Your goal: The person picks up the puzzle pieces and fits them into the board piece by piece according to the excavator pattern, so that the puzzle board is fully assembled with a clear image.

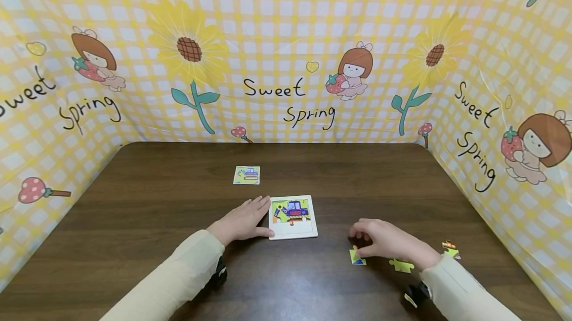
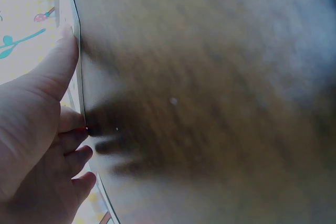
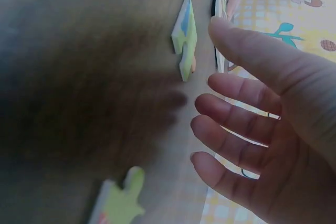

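A white-framed jigsaw board (image 1: 292,231) lies mid-table, its upper part filled with a digger picture and its lower part bare white. My left hand (image 1: 241,221) rests against the board's left edge, fingers extended and thumb at the lower left corner. Over to the right, my right hand (image 1: 386,241) hovers by a yellow-green and blue puzzle piece (image 1: 358,260), the thumb overlapping it in the head view. From the right wrist, the same piece (image 3: 185,40) lies on the table, apart from the loosely bent fingers (image 3: 226,135), which hold nothing.
A green puzzle piece (image 1: 402,266) lies below my right wrist, partly hidden by it. Farther right is another piece (image 1: 451,250) with orange on it. Behind the board lies a small digger picture card (image 1: 247,175). A checked yellow cloth (image 1: 277,23) hangs around the wooden table (image 1: 178,177).
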Motion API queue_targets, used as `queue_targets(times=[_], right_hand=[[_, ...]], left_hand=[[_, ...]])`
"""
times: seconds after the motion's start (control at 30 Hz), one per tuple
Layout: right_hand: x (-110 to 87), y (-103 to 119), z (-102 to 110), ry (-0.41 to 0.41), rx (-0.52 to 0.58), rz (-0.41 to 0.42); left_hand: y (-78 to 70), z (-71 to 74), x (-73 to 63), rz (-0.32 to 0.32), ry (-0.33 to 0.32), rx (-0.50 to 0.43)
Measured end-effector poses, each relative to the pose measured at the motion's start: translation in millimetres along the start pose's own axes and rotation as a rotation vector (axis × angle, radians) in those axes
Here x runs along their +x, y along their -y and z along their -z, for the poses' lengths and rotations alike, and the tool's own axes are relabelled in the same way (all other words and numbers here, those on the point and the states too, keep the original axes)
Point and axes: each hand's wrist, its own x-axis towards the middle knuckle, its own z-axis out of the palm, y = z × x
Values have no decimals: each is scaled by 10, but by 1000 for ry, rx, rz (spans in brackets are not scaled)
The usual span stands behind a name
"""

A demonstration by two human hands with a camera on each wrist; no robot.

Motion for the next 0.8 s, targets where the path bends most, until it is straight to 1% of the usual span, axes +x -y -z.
queue_targets(times=[0.1, 0.17, 0.3, 0.6, 0.8], right_hand=[[-79, -3, -17, 2, -6, -8], [-118, -8, -35, -4, -28, -6], [-162, -14, -62, -29, -69, 17], [-163, 3, -65, -33, -84, 19], [-136, 5, -78, -48, -101, 44]], left_hand=[[0, 0, 4, 1, 2, 8], [-1, 3, 3, 0, 4, 10], [-6, 8, -2, 0, 3, 11], [-5, 3, 1, -4, -2, 16], [-10, 10, -8, -2, 0, 24]])
